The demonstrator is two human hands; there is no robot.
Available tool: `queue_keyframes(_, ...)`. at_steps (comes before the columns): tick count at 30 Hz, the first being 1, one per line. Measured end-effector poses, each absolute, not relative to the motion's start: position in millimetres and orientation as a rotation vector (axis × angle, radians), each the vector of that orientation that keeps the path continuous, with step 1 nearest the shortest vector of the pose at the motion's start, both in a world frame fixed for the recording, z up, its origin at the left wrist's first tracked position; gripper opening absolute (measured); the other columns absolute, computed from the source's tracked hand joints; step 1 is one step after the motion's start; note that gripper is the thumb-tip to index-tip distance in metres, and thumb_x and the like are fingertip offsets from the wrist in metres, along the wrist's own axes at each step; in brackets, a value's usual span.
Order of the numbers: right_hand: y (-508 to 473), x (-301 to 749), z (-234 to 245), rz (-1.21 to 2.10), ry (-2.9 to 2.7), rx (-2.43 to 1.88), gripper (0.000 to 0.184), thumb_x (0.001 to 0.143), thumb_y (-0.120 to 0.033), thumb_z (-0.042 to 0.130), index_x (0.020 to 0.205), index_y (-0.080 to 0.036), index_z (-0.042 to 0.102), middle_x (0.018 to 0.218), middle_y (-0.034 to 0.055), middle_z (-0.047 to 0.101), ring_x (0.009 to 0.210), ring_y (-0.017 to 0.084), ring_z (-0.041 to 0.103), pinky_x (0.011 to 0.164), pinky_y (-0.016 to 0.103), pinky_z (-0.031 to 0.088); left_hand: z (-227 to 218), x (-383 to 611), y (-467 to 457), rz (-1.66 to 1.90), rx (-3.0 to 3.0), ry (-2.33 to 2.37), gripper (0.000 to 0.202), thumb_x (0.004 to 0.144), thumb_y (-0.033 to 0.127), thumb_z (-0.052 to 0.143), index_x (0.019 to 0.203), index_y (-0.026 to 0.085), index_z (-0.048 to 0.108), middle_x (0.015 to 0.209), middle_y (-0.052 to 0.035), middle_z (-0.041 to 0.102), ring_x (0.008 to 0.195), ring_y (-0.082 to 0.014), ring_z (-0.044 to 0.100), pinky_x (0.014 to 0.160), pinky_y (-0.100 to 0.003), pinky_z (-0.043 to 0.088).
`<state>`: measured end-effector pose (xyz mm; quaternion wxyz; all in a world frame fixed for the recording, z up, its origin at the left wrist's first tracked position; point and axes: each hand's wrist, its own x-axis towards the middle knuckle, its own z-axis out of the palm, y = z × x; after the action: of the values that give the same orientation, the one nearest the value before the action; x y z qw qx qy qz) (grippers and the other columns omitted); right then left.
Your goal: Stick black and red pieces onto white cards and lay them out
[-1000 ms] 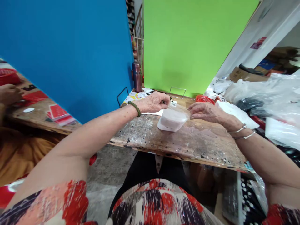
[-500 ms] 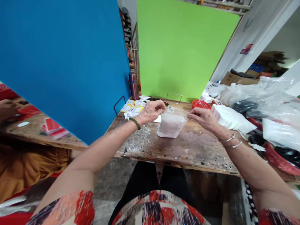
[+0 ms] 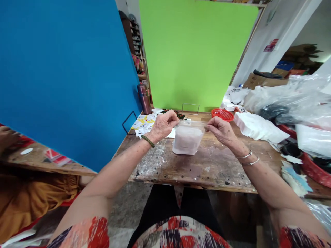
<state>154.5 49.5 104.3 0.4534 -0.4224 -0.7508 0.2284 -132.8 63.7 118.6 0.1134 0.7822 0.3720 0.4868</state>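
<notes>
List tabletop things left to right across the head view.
White round disc → flat red-and-white packets → metallic maroon cylindrical flask → left-hand grip → clear plastic bag with whitish contents → right-hand grip → white rumpled bundle → red patterned basin

Thin, softly glossy, translucent plastic forms the bag (image 3: pixel 188 140) between the left hand (image 3: pixel 164 127) and right hand (image 3: pixel 222 132). Beneath them, the wooden tabletop (image 3: pixel 219 168) looks rough and speckled. Beyond the hands stand a smooth, matt green panel (image 3: pixel 199 51) and a shiny, metallic-looking flask (image 3: pixel 144 100); right of the right hand lies crinkled, glossy plastic sheeting (image 3: pixel 289 98).
</notes>
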Motion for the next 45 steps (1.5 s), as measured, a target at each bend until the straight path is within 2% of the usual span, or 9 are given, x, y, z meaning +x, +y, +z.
queue_keyframes(4, 53, 153, 94, 0.863, -1.684, -0.942, 0.046, 0.075, -0.046, 0.078, 0.107, -0.024, 0.054, 0.086, 0.001, 0.067, 0.081, 0.018, 0.065, 0.078, 0.035, 0.054, 115, -131, 68, 1.475, 2.211, 1.063, 0.013, 0.082, 0.026, 0.066, 0.074, 0.02, 0.059, 0.069, 0.0013, 0.063, 0.065, -0.0128, 0.055, 0.062, -0.028, 0.045)
queue_keyframes(8, 55, 150, 89, 0.828, -1.662, -0.998, 0.035, 0.077, -0.051, 0.073, 0.087, -0.021, 0.058, 0.077, 0.0007, 0.063, 0.072, 0.016, 0.06, 0.072, 0.034, 0.051, 115, -131, 68, 1.463, 2.195, 1.1, 0.012, 0.082, 0.026, 0.068, 0.075, 0.02, 0.06, 0.071, 0.0009, 0.064, 0.069, -0.0137, 0.057, 0.066, -0.029, 0.047)
queue_keyframes(13, 54, 147, 84, 0.74, -1.609, -1.007, 0.024, 0.079, -0.041, 0.069, 0.074, -0.021, 0.058, 0.07, -0.0003, 0.061, 0.069, 0.015, 0.056, 0.07, 0.032, 0.047, 110, -137, 71, 1.493, 2.165, 1.07, 0.011, 0.083, 0.027, 0.07, 0.08, 0.02, 0.062, 0.075, 0.0011, 0.064, 0.069, -0.0125, 0.057, 0.065, -0.027, 0.047)
queue_keyframes(18, 56, 144, 78, 0.662, -1.564, -0.967, 0.023, 0.081, -0.041, 0.068, 0.073, -0.022, 0.058, 0.069, -0.0004, 0.06, 0.07, 0.016, 0.054, 0.069, 0.032, 0.046, 101, -139, 78, 1.576, 1.993, 0.958, 0.017, 0.078, 0.026, 0.075, 0.082, 0.02, 0.061, 0.073, 0.0019, 0.064, 0.066, -0.012, 0.059, 0.061, -0.025, 0.046)
queue_keyframes(23, 60, 142, 76, 0.725, -1.613, -0.91, 0.028, 0.08, -0.045, 0.073, 0.086, -0.022, 0.058, 0.077, -0.0001, 0.06, 0.071, 0.016, 0.055, 0.067, 0.031, 0.046, 99, -137, 80, 1.596, 1.939, 0.916, 0.019, 0.074, 0.025, 0.078, 0.081, 0.02, 0.061, 0.072, 0.0022, 0.065, 0.066, -0.0125, 0.061, 0.061, -0.025, 0.046)
queue_keyframes(30, 61, 141, 78, 0.561, -1.691, -1.011, 0.021, 0.084, -0.037, 0.064, 0.073, -0.022, 0.055, 0.069, -0.001, 0.055, 0.068, 0.015, 0.047, 0.065, 0.03, 0.04, 98, -137, 81, 1.603, 1.932, 0.903, 0.019, 0.075, 0.024, 0.079, 0.082, 0.019, 0.062, 0.072, 0.0023, 0.065, 0.066, -0.0119, 0.061, 0.061, -0.025, 0.047)
queue_keyframes(35, 62, 139, 83, 0.567, -1.764, -1.003, 0.018, 0.083, -0.038, 0.064, 0.082, -0.021, 0.057, 0.076, 0.0009, 0.059, 0.07, 0.016, 0.051, 0.066, 0.031, 0.042, 97, -137, 81, 1.595, 1.912, 0.878, 0.02, 0.075, 0.025, 0.078, 0.084, 0.019, 0.061, 0.075, 0.0012, 0.066, 0.069, -0.0127, 0.062, 0.064, -0.026, 0.048)
queue_keyframes(41, 60, 137, 91, 0.388, -1.854, -1.071, 0.014, 0.086, -0.03, 0.059, 0.076, -0.022, 0.054, 0.07, 0.0002, 0.057, 0.066, 0.015, 0.049, 0.063, 0.029, 0.038, 97, -137, 80, 1.588, 1.898, 0.88, 0.019, 0.076, 0.025, 0.078, 0.084, 0.019, 0.061, 0.077, 0.0011, 0.066, 0.07, -0.0129, 0.062, 0.065, -0.026, 0.047)
queue_keyframes(45, 57, 135, 95, 0.331, -1.91, -1.071, 0.014, 0.089, -0.032, 0.059, 0.08, -0.022, 0.055, 0.074, 0.0016, 0.06, 0.069, 0.016, 0.051, 0.065, 0.03, 0.04, 98, -136, 78, 1.604, 1.903, 0.884, 0.018, 0.076, 0.025, 0.077, 0.082, 0.02, 0.061, 0.077, 0.0009, 0.065, 0.071, -0.0131, 0.061, 0.065, -0.027, 0.048)
